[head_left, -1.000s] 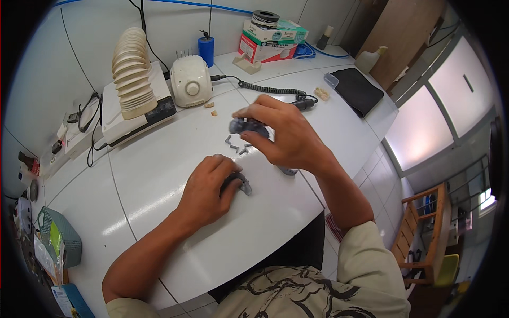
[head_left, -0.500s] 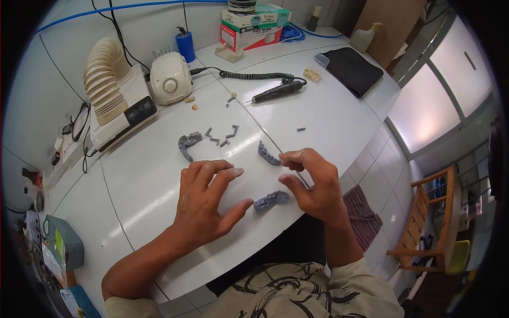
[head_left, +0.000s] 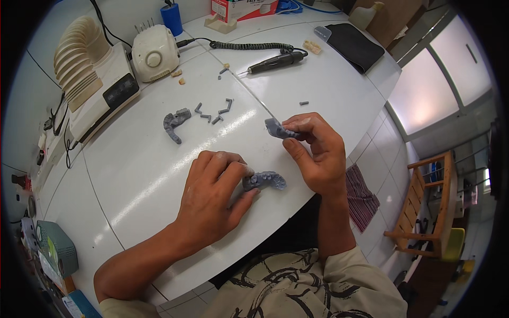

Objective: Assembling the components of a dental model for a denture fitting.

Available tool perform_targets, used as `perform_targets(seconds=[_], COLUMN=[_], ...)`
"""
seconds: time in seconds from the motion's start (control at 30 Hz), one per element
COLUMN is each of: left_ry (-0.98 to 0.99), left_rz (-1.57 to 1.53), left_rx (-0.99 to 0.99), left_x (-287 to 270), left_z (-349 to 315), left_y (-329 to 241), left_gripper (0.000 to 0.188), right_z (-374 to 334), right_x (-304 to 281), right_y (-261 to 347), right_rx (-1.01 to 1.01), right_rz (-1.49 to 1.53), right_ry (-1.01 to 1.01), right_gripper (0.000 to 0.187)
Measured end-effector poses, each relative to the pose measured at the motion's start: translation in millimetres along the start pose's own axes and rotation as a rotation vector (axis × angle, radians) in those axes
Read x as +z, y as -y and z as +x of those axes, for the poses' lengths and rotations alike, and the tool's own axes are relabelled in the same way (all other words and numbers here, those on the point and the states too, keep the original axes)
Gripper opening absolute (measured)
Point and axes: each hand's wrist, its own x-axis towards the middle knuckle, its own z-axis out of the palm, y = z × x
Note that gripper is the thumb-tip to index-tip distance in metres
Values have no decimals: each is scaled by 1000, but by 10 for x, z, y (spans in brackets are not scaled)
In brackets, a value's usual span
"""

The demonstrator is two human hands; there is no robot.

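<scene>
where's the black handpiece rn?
Head view, far side of the white table: black handpiece lies beyond the right hand, right of the white control box.

White table (head_left: 132, 175) carrying bench equipment. Ribbed beige hose (head_left: 74, 53) sitting on boxy unit (head_left: 103, 98) at ten o'clock. White motor box (head_left: 154, 52) standing at eleven, blue cup (head_left: 172, 18) just behind it. Black handpiece (head_left: 275, 61) lying at one o'clock, coiled cord (head_left: 241, 45) trailing from it. Dark pad (head_left: 354, 46) lying at one. Small grey pegs (head_left: 214, 112) lying scattered near centre. Wooden chair (head_left: 429, 212) standing at four o'clock.

White tabletop (head_left: 132, 175); tiled floor (head_left: 384, 175); bright windows (head_left: 440, 79); wooden chair (head_left: 424, 212) at right.
</scene>
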Motion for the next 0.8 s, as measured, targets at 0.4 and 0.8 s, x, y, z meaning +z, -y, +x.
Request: perform_targets(seconds=[0.4, 0.8], left_ry=[37, 50], left_rz=[-31, -43], left_rx=[-61, -68], left_x=[-40, -25], left_z=[24, 22], left_y=[-19, 17], left_gripper=[44, 41], right_z=[-96, -171], right_x=[-98, -60], right_y=[-44, 79], right_rx=[128, -45], right_rz=[339, 214], right_ry=[20, 116], right_gripper=[15, 22])
